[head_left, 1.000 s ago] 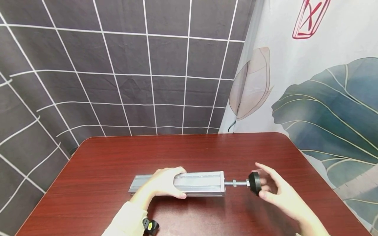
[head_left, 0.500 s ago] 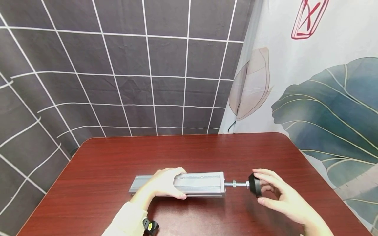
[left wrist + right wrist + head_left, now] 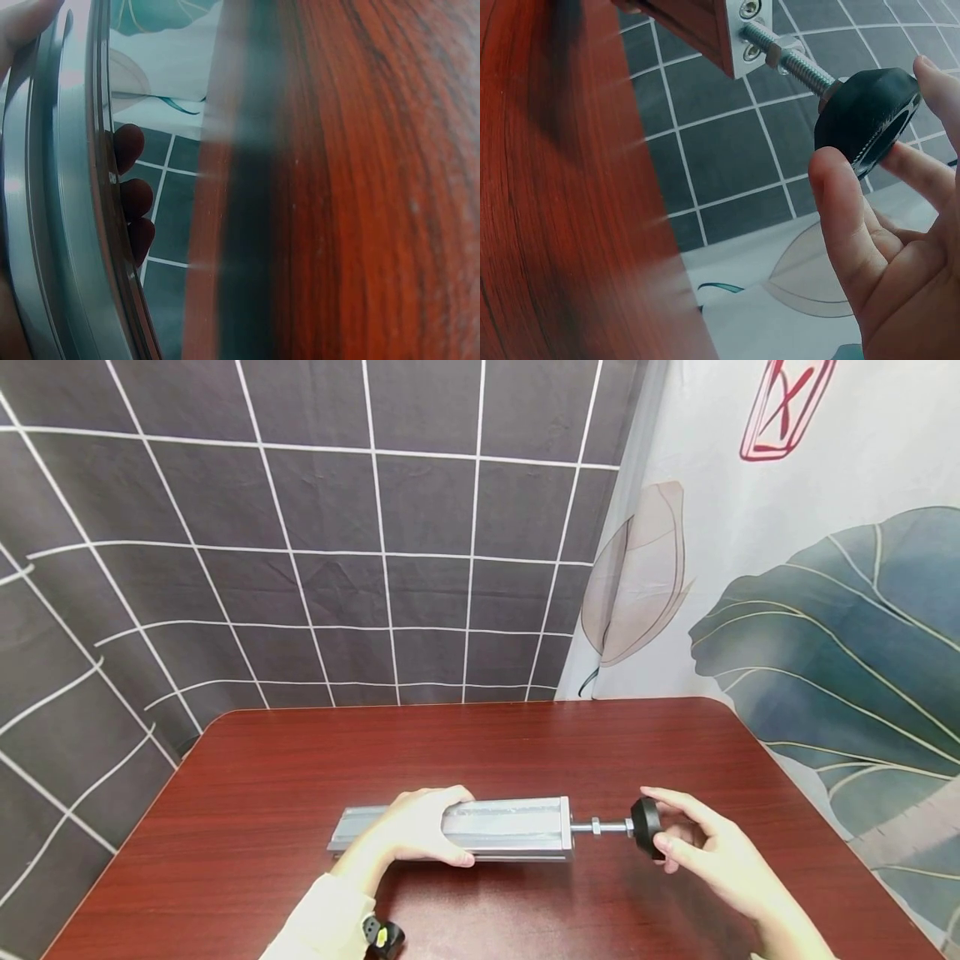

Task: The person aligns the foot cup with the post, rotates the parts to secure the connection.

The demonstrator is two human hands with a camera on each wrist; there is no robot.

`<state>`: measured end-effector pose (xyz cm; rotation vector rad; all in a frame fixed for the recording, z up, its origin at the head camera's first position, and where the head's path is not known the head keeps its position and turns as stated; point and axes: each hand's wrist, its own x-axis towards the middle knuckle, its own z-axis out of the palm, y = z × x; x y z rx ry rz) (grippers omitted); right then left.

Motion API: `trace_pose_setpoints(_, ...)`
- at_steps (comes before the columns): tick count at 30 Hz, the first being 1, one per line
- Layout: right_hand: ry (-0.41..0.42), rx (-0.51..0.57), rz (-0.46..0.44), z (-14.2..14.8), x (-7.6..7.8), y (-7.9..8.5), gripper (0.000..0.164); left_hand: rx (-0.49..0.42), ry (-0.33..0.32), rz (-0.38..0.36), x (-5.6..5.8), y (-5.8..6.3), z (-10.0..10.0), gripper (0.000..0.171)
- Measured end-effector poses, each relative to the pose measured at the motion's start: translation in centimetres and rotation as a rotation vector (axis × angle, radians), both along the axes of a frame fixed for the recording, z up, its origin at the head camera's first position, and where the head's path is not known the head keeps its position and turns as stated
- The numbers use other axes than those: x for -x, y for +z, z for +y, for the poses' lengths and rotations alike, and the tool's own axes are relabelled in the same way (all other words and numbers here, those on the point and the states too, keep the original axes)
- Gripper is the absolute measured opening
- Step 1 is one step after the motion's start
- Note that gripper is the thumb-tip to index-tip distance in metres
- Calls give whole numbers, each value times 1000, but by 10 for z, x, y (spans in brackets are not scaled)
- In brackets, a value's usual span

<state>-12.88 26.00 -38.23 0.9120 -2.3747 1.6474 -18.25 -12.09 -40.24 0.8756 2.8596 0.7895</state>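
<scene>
A silver aluminium profile (image 3: 510, 825) lies crosswise in front of me in the head view and appears raised off the table. My left hand (image 3: 420, 827) grips it around the middle; in the left wrist view fingertips (image 3: 135, 196) curl past its edge. Out of the end plate (image 3: 742, 37) at its right end runs a threaded rod (image 3: 802, 67) with a nut (image 3: 596, 827) on it. The rod carries a black round levelling foot (image 3: 645, 828). My right hand (image 3: 708, 852) pinches that foot, thumb on the near rim and a finger at the far rim.
The red-brown wooden table (image 3: 450, 743) reaches back to a dark gridded curtain (image 3: 322, 568). On the right hangs a white curtain (image 3: 660, 677) with leaf prints. A black device (image 3: 382, 935) sits on my left wrist.
My right hand's fingers have shifted around the levelling foot, and the thumb has moved from its lower edge up onto the rim. The left hand and the profile have stayed put.
</scene>
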Motion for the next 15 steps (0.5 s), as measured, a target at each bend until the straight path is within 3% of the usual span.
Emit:
trace_pose_setpoints(4, -20, -44, -7, 0, -1, 3, 58, 4, 2, 2, 0, -1, 0, 64)
trace_pose_setpoints(7, -30, -87, -24, 3, -4, 4, 68, 1, 2, -3, 0, -2, 0, 64)
trace_pose_setpoints(11, 78, -66, 25, 6, -4, 1, 83, -3, 2, -6, 0, -2, -1, 63)
trace_pose_setpoints(13, 150, -26, 81, 5, -2, -1, 80, -4, 2, -3, 1, -2, -1, 63)
trace_pose_setpoints(15, 172, 2, 139, 4, -2, -2, 75, -8, 1, -1, 1, -2, -1, 63)
